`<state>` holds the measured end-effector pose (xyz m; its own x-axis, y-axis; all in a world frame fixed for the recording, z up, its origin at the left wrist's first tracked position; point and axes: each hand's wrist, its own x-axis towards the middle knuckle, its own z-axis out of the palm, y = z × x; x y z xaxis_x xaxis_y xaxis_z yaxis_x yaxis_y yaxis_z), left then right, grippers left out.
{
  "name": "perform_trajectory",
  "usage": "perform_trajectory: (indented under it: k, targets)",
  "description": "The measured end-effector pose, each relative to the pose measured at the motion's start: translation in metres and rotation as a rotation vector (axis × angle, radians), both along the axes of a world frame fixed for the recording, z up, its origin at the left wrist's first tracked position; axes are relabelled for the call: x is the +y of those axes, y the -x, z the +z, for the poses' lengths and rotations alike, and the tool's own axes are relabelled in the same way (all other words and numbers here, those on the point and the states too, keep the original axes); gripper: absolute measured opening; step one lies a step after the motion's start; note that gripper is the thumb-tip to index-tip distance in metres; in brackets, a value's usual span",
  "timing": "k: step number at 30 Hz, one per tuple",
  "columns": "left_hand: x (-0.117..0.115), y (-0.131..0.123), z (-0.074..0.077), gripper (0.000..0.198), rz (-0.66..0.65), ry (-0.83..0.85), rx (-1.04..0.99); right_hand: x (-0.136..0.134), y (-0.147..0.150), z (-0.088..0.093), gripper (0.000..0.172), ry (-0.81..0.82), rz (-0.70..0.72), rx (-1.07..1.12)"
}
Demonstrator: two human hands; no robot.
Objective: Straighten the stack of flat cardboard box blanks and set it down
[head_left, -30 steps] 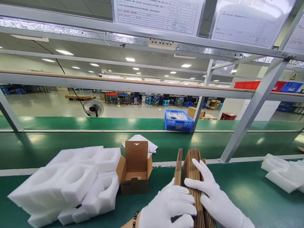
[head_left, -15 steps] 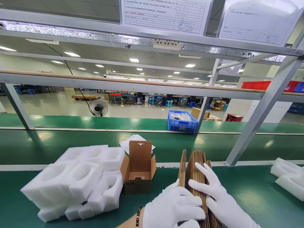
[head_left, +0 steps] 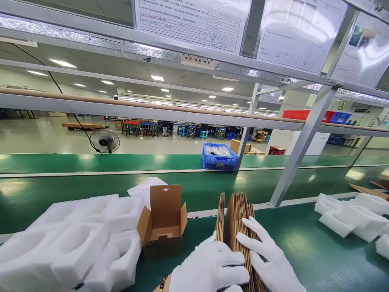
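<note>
Gloved hands on stack of flat cartons

Both hands in white gloves. Left hand [head_left: 209, 267] lies curled over the near left side of the flat carton stack [head_left: 240, 227], standing on edge on the green table [head_left: 304, 247]. Right hand [head_left: 267, 259] rests fingers spread on its right side. Open small box [head_left: 162, 221] just left, foam inserts [head_left: 75, 243] further left

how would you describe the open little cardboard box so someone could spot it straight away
On the near green table, between the white foam inserts at left and the flat cardboard stack under both gloved hands, stands the small brown box. It alone is folded up, lid flap raised.
</note>
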<state>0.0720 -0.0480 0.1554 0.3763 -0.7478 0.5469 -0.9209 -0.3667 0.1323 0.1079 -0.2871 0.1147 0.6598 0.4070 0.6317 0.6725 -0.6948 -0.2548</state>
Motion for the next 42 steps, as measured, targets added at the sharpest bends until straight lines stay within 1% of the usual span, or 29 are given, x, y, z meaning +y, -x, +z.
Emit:
perform_trajectory:
  k: [3, 5, 7, 11, 15, 18, 21, 25, 28, 31, 33, 36, 39, 42]
  targets:
    - [-0.001, -0.005, -0.009, 0.015, 0.002, 0.032, -0.009, 0.001, 0.000, 0.004, 0.040, 0.017, -0.009, -0.037]
    - [-0.001, -0.006, -0.010, 0.016, 0.008, 0.032, -0.012, 0.002, 0.000, 0.005, 0.038, 0.021, -0.010, -0.054]
    - [-0.001, -0.005, -0.006, 0.016, 0.018, 0.023, -0.016, 0.003, 0.000, 0.006, 0.036, 0.013, -0.016, -0.070]
    - [0.000, 0.002, 0.008, 0.019, 0.042, -0.013, 0.008, 0.003, 0.000, 0.008, 0.032, -0.015, -0.026, -0.071]
    - [0.002, 0.009, 0.014, 0.029, 0.059, 0.052, 0.007, 0.004, 0.002, 0.009, 0.031, -0.048, -0.017, -0.033]
    - [0.004, 0.012, 0.017, 0.030, 0.066, 0.088, -0.006, 0.008, 0.006, 0.006, 0.032, -0.131, -0.070, -0.019]
    - [0.007, 0.016, 0.025, 0.027, 0.078, 0.070, -0.008, 0.010, 0.008, 0.003, 0.034, -0.200, -0.117, -0.029]
    - [0.008, 0.021, 0.035, 0.030, 0.106, 0.052, 0.015, 0.006, 0.007, 0.001, 0.032, -0.120, -0.080, 0.021]
    - [0.008, 0.021, 0.035, 0.029, 0.117, 0.043, 0.030, 0.004, 0.006, 0.001, 0.033, -0.115, -0.125, 0.050]
    - [0.008, 0.019, 0.034, 0.031, 0.110, 0.036, 0.015, 0.006, 0.007, 0.001, 0.033, -0.117, -0.115, 0.055]
    - [0.008, 0.017, 0.034, 0.032, 0.103, 0.023, 0.002, 0.012, 0.008, 0.002, 0.033, -0.151, -0.121, 0.043]
    - [0.008, 0.016, 0.036, 0.034, 0.105, 0.002, -0.036, 0.023, 0.010, 0.001, 0.038, -0.237, -0.175, -0.005]
    - [0.008, 0.016, 0.036, 0.036, 0.105, 0.045, -0.096, 0.029, 0.008, 0.001, 0.039, -0.277, -0.196, -0.037]
    - [0.006, 0.015, 0.032, 0.035, 0.113, 0.107, -0.088, 0.021, 0.007, 0.002, 0.035, -0.228, -0.160, -0.006]
